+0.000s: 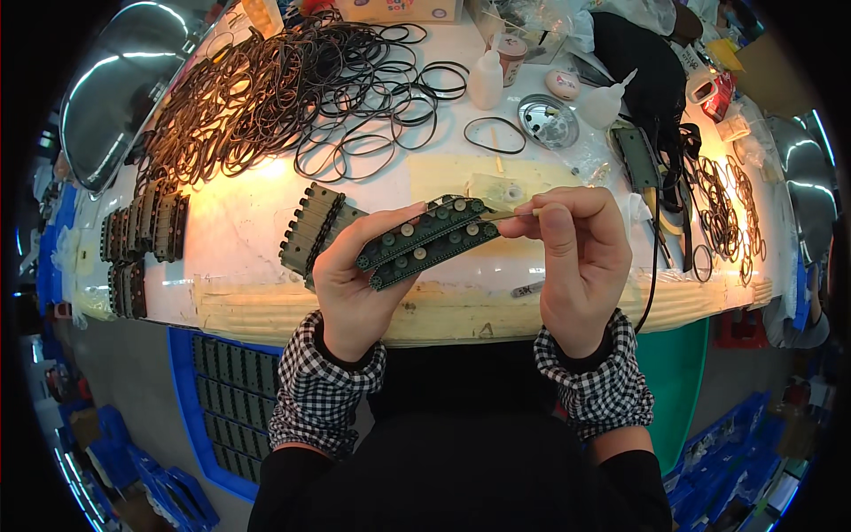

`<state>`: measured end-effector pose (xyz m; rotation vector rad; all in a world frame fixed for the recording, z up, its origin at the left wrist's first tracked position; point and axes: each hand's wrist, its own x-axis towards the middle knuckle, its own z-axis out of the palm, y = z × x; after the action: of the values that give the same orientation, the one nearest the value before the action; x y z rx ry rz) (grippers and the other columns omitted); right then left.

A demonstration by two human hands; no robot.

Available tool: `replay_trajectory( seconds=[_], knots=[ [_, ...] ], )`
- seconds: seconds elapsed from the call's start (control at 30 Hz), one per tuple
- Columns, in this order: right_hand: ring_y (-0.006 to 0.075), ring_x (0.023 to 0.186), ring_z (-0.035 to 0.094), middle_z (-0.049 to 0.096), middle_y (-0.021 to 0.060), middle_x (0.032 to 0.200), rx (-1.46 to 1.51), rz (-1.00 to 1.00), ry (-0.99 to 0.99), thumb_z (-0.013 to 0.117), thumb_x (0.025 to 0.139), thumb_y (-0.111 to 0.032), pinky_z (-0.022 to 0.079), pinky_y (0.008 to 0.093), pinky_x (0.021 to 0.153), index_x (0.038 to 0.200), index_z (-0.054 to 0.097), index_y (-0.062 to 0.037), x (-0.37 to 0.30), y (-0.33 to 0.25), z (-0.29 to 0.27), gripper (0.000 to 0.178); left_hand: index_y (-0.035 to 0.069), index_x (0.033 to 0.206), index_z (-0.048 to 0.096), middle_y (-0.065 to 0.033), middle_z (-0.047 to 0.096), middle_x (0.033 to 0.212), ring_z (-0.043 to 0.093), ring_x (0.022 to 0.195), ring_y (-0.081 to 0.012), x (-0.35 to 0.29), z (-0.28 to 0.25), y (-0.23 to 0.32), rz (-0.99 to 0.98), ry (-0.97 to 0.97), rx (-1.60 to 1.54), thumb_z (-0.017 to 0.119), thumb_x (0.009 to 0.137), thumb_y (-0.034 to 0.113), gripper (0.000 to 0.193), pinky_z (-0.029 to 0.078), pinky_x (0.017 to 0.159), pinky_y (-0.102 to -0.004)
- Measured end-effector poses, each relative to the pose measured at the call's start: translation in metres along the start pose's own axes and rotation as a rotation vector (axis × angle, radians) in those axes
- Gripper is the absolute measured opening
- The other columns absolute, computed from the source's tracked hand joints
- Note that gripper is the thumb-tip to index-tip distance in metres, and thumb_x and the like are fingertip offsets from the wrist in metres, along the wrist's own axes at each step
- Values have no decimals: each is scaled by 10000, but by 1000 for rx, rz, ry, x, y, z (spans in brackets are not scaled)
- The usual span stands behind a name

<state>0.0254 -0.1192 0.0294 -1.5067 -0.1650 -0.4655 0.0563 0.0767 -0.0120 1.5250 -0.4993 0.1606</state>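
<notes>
from afar i see the left hand [355, 306] gripping the green tracked chassis [429, 240] tipped toward two o'clock, probably so the right hand [581, 253], pinching a thin stick [511, 215], reaches its end.

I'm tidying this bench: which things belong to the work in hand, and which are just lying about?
Belongs, it seems:
green wheeled piece in left hand
thin tool in right hand
dark pieces, table's left
black loops

Probably lying about:
cup
cardboard box
black cloth
</notes>
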Motion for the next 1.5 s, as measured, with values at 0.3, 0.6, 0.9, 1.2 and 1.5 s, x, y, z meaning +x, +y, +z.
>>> replay_trajectory(
  seconds=[0.3, 0.6, 0.9, 1.2, 1.5],
  knots=[
    [128, 812, 662, 650, 88, 901, 39, -1, 107, 571, 980, -63, 528, 237, 733, 998, 566, 31, 3, 0, -4, 96, -9, 1179, 636, -123, 675, 1135, 654, 1022, -165, 0, -1, 0, 8, -15, 5, 724, 793, -71, 400, 513, 894, -273],
    [244, 772, 584, 630, 93, 824, -928, -399, 29, 695, 848, -21, 479, 310, 711, 895, 641, -13, 21, 13, -25, 72, -13, 1185, 631, -129, 670, 1145, 654, 1030, -171, 2, -1, 0, 42, -36, 21, 718, 795, -79, 406, 515, 898, -276],
    [105, 860, 563, 595, 78, 1015, -16, -72, -27, 583, 968, -45, 463, 232, 776, 1005, 582, 24, 10, 3, 2, 79, -10, 1185, 636, -130, 674, 1127, 662, 1012, -167, 2, 0, 0, 51, -87, 0, 713, 784, -94, 417, 525, 884, -271],
    [107, 871, 554, 572, 82, 1006, 8, -85, -63, 570, 971, -29, 467, 230, 785, 1002, 573, 34, 9, 7, 11, 70, -16, 1165, 633, -141, 676, 1130, 659, 1030, -188, 4, 2, 4, 63, -103, 33, 705, 776, -105, 405, 526, 891, -288],
    [126, 884, 576, 580, 89, 1014, 4, -72, -11, 559, 979, -49, 470, 248, 800, 994, 576, 29, 10, 7, 7, 81, -22, 1171, 628, -131, 673, 1122, 649, 1031, -177, 2, 0, 5, 30, -104, 33, 692, 774, -121, 415, 514, 897, -278]
  ],
)
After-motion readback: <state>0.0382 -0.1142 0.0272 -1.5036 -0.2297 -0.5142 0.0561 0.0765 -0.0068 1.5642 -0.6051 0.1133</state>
